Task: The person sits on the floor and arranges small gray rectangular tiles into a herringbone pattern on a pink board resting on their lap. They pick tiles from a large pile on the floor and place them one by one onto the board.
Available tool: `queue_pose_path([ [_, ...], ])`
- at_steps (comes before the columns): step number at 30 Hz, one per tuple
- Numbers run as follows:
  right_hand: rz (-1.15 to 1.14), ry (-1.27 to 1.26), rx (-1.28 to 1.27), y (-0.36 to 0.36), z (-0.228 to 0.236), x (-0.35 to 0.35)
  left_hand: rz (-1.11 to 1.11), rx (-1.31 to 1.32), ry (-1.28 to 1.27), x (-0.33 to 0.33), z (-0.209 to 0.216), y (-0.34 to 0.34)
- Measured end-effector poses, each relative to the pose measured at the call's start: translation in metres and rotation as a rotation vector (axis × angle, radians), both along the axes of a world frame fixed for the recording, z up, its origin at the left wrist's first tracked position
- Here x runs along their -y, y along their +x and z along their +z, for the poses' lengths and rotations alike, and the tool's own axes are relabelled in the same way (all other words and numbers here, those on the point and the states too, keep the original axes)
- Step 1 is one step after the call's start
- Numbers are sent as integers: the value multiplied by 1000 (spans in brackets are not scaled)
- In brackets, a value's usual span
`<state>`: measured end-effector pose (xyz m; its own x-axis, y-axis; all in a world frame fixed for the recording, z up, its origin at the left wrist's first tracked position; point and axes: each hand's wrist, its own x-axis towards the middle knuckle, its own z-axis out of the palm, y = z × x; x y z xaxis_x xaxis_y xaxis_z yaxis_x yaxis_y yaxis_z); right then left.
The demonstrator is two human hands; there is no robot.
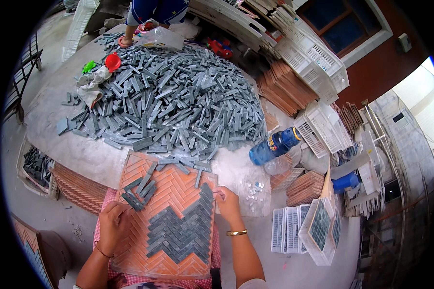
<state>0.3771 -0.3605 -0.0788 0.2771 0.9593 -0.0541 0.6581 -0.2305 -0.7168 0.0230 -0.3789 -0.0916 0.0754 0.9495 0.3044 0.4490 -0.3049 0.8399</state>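
An orange board with herringbone grooves leans in front of me. Grey stone strips fill part of its grooves, reaching highest along the right side. My right hand is at the board's right edge, its thumb and fingers pinched beside the uppermost laid strips. Whatever is between those fingertips is too small to make out. My left hand is curled over the board's left edge, just below a small heap of loose strips. Its fingers are closed, and their contents, if any, are hidden.
A large pile of grey strips covers the table beyond the board. To its right lies a blue bottle. White crates and stacked orange boards stand at the right. Another person's legs show at the back.
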Motion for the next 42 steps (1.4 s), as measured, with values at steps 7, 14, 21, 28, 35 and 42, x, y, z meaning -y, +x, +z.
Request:
queue_pose_path([
  [7,38,138,130,-9,-5,-5,21,14,-38,8,11,-10],
  [14,168,38,375,-19,7,-27,-14,11,-24,15,15,-11],
  [21,431,194,512,-35,18,-62,-2,29,-17,17,17,-17],
  [28,546,101,247,-42,25,-44,-7,18,-55,18,5,-35],
  [35,678,-145,140,-37,31,-29,-300,67,-68,22,14,14],
  [42,782,-32,216,-27,22,-29,-417,20,-17,-8,18,84],
])
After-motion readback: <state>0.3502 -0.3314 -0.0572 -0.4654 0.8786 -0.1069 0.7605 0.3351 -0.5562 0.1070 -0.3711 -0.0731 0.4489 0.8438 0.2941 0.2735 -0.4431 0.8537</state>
